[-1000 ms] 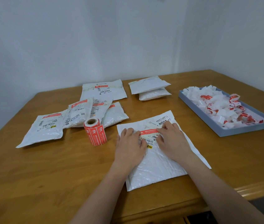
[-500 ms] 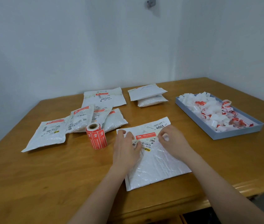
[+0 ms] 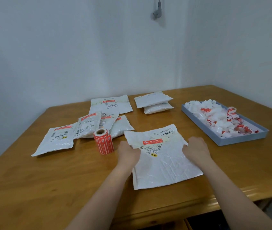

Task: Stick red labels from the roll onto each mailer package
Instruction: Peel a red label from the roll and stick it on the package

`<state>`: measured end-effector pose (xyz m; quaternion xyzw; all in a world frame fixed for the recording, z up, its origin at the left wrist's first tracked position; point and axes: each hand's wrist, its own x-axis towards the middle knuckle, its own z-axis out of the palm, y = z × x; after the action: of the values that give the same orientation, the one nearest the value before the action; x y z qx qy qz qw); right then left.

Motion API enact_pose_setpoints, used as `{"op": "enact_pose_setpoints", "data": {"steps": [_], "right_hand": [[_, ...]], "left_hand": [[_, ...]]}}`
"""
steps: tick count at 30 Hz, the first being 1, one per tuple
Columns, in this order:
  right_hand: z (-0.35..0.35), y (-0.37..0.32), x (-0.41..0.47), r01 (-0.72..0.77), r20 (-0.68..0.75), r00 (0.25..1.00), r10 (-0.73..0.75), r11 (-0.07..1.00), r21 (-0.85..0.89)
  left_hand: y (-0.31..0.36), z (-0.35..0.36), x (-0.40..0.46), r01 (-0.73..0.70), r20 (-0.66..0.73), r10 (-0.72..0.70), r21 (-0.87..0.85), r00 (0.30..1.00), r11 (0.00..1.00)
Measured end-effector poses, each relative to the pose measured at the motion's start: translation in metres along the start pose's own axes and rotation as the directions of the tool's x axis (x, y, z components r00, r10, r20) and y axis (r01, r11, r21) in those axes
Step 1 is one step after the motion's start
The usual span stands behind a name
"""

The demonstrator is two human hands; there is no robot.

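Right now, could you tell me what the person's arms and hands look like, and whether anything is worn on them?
Both forearms are bare as far as the picture shows: no sleeves, gloves, watch or bracelet. The left hand and right hand show no rings or markings, though the fingertips are partly hidden.

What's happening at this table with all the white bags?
A person is sticking red labels onto mailers. The big mailer in front already carries a red label; the left hand and right hand hold its two side edges. The label roll stands beside it. Labelled mailers lie at left, and two unlabelled ones wait further back.
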<state>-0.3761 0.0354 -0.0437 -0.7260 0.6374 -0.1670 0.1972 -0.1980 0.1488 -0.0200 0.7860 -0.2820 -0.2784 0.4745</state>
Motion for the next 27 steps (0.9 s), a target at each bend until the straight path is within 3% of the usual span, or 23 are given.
{"op": "enact_pose_setpoints", "data": {"steps": [6, 13, 19, 27], "right_hand": [[-0.009, -0.001, 0.002, -0.028, 0.009, 1.000, 0.026, 0.959, 0.282], [-0.025, -0.015, 0.009, -0.011, -0.096, 0.992, 0.084, 0.806, 0.592], [-0.037, -0.035, 0.022, 0.079, -0.176, 0.983, 0.054, 0.740, 0.668], [-0.038, -0.063, 0.043, 0.150, -0.087, 0.989, -0.123, 0.734, 0.662]], "left_hand": [[0.008, -0.004, -0.002, -0.075, 0.021, 0.078, -0.110, 0.997, 0.991], [0.036, -0.016, -0.010, -0.194, 0.131, 0.224, -0.208, 0.966, 0.959], [0.047, -0.028, 0.004, -0.247, 0.170, 0.293, -0.246, 0.941, 0.937], [0.070, -0.060, 0.050, -0.285, -0.005, 0.304, -0.365, 0.953, 0.886]]}}
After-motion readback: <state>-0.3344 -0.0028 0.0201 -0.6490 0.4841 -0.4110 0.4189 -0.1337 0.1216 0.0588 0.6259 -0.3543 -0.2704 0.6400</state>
